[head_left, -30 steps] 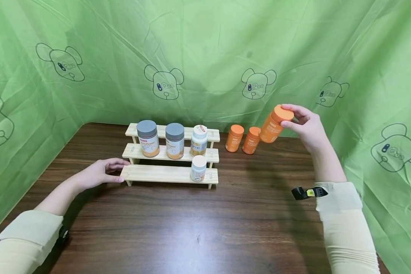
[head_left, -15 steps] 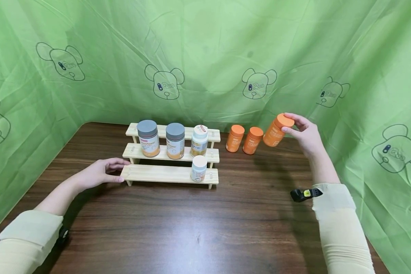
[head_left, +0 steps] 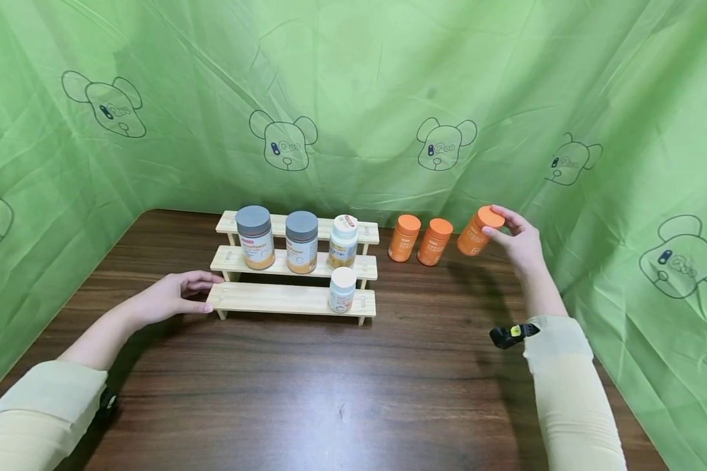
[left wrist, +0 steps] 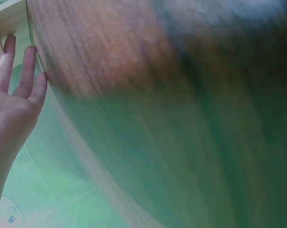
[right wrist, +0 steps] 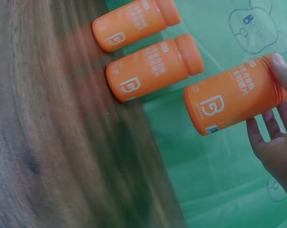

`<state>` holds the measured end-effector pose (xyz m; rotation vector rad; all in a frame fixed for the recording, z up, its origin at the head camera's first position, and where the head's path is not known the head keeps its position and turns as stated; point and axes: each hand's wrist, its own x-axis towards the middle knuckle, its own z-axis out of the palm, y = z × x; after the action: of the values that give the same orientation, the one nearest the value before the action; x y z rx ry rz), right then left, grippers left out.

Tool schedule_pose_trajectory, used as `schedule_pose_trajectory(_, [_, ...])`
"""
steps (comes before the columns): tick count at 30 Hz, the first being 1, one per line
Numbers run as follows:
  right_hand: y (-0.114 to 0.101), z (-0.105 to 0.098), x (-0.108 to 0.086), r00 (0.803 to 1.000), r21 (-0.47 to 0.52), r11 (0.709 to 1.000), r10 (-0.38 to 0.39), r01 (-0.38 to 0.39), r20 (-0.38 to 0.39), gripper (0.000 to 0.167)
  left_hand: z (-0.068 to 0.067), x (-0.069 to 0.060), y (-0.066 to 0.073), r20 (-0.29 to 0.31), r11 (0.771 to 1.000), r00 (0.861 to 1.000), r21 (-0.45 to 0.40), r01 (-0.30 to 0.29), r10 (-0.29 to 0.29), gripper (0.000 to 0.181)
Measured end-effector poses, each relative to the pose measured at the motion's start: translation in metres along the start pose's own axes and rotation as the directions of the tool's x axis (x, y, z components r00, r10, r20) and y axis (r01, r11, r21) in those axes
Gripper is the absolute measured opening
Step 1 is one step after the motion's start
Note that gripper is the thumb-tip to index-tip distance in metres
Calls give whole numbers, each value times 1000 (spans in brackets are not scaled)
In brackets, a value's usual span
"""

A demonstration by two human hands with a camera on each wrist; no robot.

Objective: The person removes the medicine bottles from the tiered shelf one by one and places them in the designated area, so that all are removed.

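My right hand grips an orange bottle by its cap, slightly tilted, at the right end of a row with two more orange bottles. In the right wrist view the thumb and fingers of the hand lie around the cap end of the bottle; whether its base touches the table I cannot tell. At the left end of a three-step wooden rack, my left hand touches the lowest step, fingers loosely bent. The left wrist view shows this hand against the wood.
Two grey-capped jars and a white-capped bottle stand on the rack's middle step. A small white bottle is at the right of the lowest step. Green cloth surrounds the brown table.
My right hand has moved down with the orange bottle, which now hangs or stands lower, a little apart from the other two. The left hand has stayed at the rack.
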<state>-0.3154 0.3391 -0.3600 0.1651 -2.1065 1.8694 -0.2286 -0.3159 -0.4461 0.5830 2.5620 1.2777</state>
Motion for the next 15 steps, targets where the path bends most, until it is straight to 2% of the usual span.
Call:
schedule_pose_trajectory(7, [6, 8, -6, 999, 26, 999, 36, -35, -28, 53, -1, -1, 2, 1, 1000, 1000, 16, 6, -6, 55])
schedule_pose_trajectory(15, [23, 11, -8, 994, -6, 995, 103, -103, -30, 55, 0, 0, 2, 5, 1000, 1000, 10, -3, 3, 56])
